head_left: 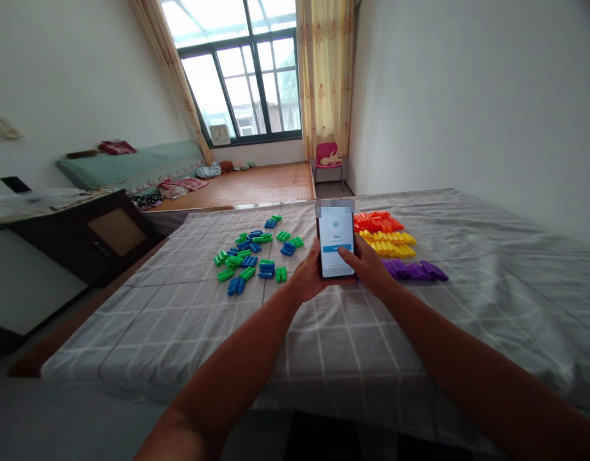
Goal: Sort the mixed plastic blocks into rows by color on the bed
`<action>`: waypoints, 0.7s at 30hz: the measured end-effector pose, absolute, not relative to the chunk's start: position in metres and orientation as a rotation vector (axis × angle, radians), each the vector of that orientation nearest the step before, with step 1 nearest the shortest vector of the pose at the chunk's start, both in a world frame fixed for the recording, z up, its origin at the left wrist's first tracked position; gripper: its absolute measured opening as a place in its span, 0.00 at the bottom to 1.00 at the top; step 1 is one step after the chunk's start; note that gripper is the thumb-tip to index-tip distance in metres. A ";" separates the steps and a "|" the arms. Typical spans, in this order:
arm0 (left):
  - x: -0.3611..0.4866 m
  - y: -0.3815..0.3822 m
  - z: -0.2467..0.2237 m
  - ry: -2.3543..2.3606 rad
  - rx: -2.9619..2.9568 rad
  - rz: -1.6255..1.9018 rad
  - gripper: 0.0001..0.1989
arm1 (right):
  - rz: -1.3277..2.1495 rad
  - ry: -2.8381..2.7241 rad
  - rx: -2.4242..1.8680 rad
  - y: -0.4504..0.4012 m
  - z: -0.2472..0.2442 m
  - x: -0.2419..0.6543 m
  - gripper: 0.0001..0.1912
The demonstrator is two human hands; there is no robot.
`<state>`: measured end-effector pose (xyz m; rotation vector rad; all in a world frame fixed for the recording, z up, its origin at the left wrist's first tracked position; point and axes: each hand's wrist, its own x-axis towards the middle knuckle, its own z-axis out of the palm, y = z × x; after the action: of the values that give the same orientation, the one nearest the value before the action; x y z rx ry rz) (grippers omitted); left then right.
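A smartphone (336, 264) is held upright in front of me, its lit screen showing a blue button. My left hand (308, 274) grips its left side. Around its right side is my right hand (369, 262), with the thumb lying on the screen at the blue button. To the left, green plastic pieces (247, 273) and blue plastic pieces (266, 269) lie scattered on the bed sheet. Right of the phone are rows of red pieces (379, 221), yellow pieces (391, 248) and purple pieces (414, 269), partly hidden by my right hand and the phone.
A grey checked sheet (180, 333) covers the surface under the pieces. At left stands a dark cabinet (84, 246). Farther back are a brown mat (271, 182), a pink chair (327, 153) and a clock (219, 134) by the window. A white wall (477, 109) rises at right.
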<state>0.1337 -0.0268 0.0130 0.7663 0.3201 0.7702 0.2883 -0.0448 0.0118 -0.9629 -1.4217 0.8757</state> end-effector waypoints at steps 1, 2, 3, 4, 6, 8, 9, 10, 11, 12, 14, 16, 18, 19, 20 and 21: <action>0.134 -0.027 0.013 0.324 0.777 0.772 0.30 | 0.870 -1.422 -0.968 -0.044 0.011 0.288 0.24; 0.134 -0.028 0.013 0.327 0.787 0.775 0.30 | 0.861 -1.423 -0.976 -0.043 0.011 0.289 0.24; 0.135 -0.028 0.013 0.331 0.796 0.779 0.30 | 0.847 -1.425 -0.986 -0.043 0.010 0.289 0.24; 0.135 -0.028 0.013 0.335 0.802 0.780 0.30 | 0.833 -1.427 -0.998 -0.042 0.009 0.289 0.24; 0.135 -0.028 0.012 0.341 0.808 0.779 0.30 | 0.820 -1.425 -1.011 -0.041 0.007 0.289 0.25; 0.135 -0.027 0.012 0.332 0.805 0.777 0.30 | 0.853 -1.412 -0.989 -0.042 0.008 0.289 0.26; 0.135 -0.027 0.012 0.325 0.800 0.777 0.30 | 0.880 -1.402 -0.960 -0.043 0.009 0.289 0.26; 0.134 -0.027 0.013 0.319 0.795 0.777 0.30 | 0.906 -1.394 -0.927 -0.045 0.010 0.288 0.26; 0.134 -0.027 0.013 0.318 0.790 0.776 0.30 | 0.925 -1.388 -0.897 -0.046 0.011 0.288 0.26; 0.133 -0.028 0.014 0.320 0.784 0.772 0.31 | 0.935 -1.386 -0.875 -0.047 0.012 0.287 0.26; 0.133 -0.028 0.015 0.324 0.775 0.768 0.31 | 0.933 -1.389 -0.855 -0.049 0.014 0.287 0.26; 0.132 -0.028 0.015 0.318 0.766 0.765 0.31 | 0.922 -1.399 -0.863 -0.049 0.013 0.287 0.26; 0.132 -0.027 0.015 0.315 0.761 0.764 0.31 | 0.905 -1.413 -0.872 -0.048 0.012 0.288 0.26; 0.132 -0.027 0.015 0.315 0.759 0.763 0.31 | 0.898 -1.419 -0.875 -0.048 0.012 0.288 0.26; 0.132 -0.026 0.014 0.316 0.757 0.761 0.31 | 0.893 -1.422 -0.875 -0.048 0.012 0.289 0.26; 0.132 -0.026 0.014 0.315 0.754 0.760 0.31 | 0.892 -1.423 -0.873 -0.048 0.012 0.288 0.26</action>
<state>0.1318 -0.0259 0.0138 0.7542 0.3155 0.7599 0.2884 -0.0480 0.0118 -0.8731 -1.4235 0.8924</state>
